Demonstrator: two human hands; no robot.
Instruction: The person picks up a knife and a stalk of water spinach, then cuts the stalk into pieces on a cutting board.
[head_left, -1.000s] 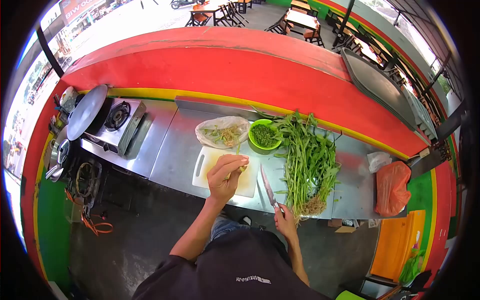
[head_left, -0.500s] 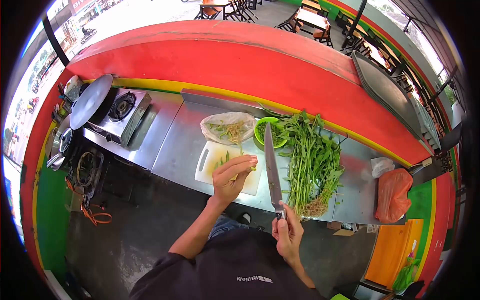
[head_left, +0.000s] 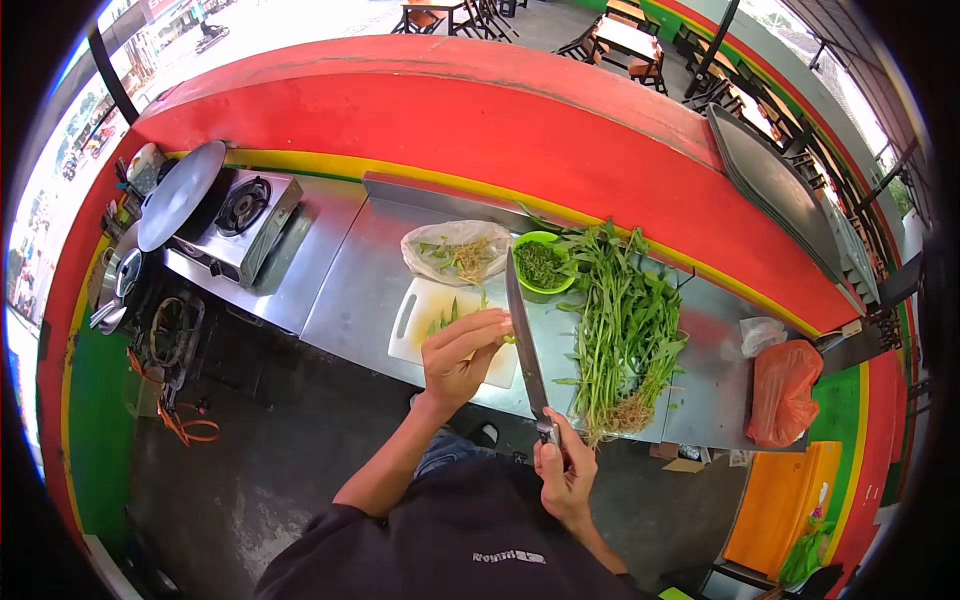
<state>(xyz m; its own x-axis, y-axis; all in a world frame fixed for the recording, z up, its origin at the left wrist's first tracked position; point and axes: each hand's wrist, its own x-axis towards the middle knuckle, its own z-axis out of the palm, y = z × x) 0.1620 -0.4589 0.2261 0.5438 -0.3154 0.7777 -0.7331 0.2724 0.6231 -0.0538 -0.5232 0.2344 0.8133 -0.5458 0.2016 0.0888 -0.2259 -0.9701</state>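
My left hand (head_left: 463, 358) is closed over the white cutting board (head_left: 404, 345), its fingers together around green stems whose ends show at the fingertips. Cut green pieces (head_left: 443, 318) lie on the board behind it. In my right hand (head_left: 566, 474) is the handle of a large knife (head_left: 526, 335), its blade pointing up and away, close beside my left fingertips. Behind the board sits a plastic bag (head_left: 425, 262) with roots and stems. A green bowl (head_left: 541, 290) holds chopped greens. Long leafy greens (head_left: 625, 330) with roots lie to the right.
A gas stove (head_left: 245, 215) and a large metal lid (head_left: 182, 197) stand at the left of the steel counter (head_left: 335, 290). An orange bag (head_left: 783, 393) sits at the right end. A red wall (head_left: 450, 125) runs behind, with dark trays (head_left: 775, 190) on the right.
The knife has moved left, its blade now nearer my left fingertips and no longer across the bowl. My right hand has shifted slightly left; my left hand is almost unmoved.
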